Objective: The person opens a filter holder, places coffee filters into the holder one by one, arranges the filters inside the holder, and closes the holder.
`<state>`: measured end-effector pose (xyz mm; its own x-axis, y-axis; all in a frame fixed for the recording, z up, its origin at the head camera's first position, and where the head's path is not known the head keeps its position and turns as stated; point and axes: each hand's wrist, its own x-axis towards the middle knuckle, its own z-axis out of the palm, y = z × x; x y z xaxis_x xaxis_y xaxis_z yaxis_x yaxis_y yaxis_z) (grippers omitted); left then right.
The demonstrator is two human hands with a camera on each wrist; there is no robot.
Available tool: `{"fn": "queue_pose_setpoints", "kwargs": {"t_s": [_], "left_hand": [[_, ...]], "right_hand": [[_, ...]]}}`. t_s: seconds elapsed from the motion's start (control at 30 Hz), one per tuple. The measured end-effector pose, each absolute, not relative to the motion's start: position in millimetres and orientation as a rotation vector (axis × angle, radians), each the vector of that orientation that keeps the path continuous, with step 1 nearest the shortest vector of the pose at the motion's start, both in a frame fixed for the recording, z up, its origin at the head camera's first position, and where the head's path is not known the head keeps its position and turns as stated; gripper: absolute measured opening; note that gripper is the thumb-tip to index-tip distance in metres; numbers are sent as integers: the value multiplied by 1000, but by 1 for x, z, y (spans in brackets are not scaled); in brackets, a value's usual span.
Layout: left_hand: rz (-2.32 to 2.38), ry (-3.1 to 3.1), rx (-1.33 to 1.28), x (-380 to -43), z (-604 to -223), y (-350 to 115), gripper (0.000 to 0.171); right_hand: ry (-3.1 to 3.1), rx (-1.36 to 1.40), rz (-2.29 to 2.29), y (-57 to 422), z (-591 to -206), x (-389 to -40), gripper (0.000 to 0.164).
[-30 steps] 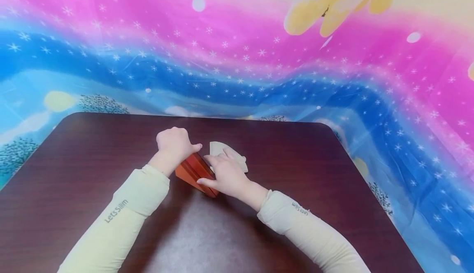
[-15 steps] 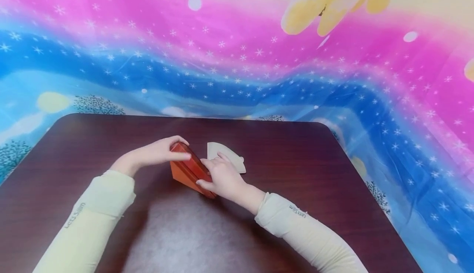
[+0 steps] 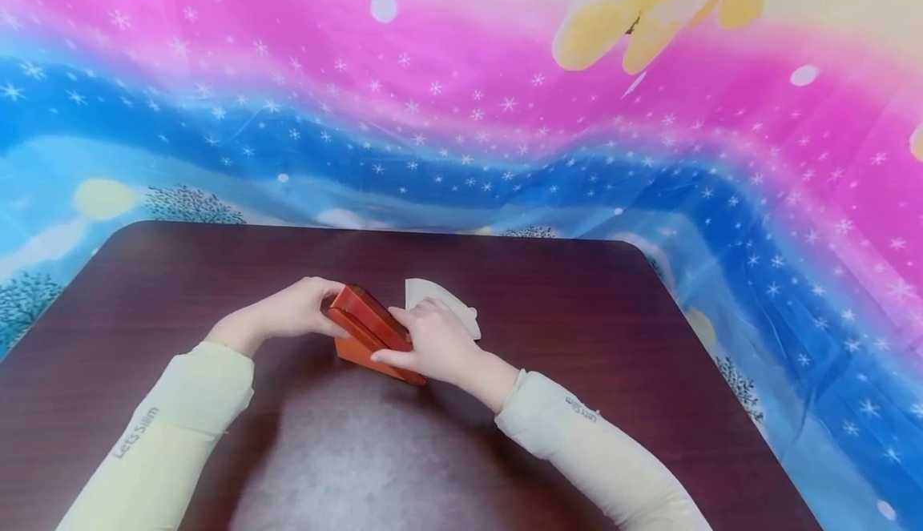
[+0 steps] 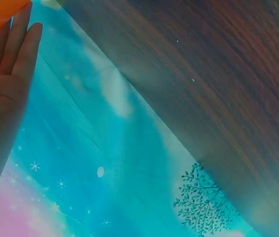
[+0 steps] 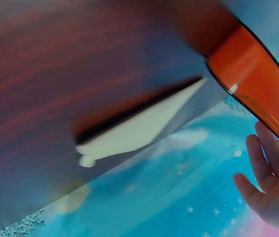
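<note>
Facing a snowflake-print backdrop [image 3: 447, 74], at a dark wood counter [image 3: 577, 307]. Holding an orange-red case [image 3: 364, 324] near the counter's middle: clamped by right grip [image 3: 438, 340] toward its near right end, by left grip [image 3: 299, 308] at its left end. Seeing a cream fan-shaped piece [image 3: 421, 289] just beyond right grip.

From above, the head view faces forward and down across the worktop [image 3: 613, 307] to its far corners and the backdrop [image 3: 461, 98]. The wrist views look from close by the left hand [image 4: 4, 84] and right hand [image 5: 275, 177]; both share the orange thing [image 5: 253, 81] and a worktop edge.
</note>
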<state>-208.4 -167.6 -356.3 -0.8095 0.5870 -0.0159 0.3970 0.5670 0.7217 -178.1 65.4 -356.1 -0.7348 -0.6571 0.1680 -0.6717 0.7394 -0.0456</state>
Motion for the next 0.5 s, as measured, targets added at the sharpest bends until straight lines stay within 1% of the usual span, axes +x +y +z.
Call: {"fn": "queue_pose_setpoints", "kwargs": {"t_s": [0.27, 0.5], "left_hand": [[1067, 2553, 798, -208, -359, -166, 35], [1089, 2534, 780, -206, -355, -167, 37]], "right_hand": [[-2864, 992, 248, 30, -332, -189, 43], [-3044, 871, 299, 30, -313, -188, 40]]}}
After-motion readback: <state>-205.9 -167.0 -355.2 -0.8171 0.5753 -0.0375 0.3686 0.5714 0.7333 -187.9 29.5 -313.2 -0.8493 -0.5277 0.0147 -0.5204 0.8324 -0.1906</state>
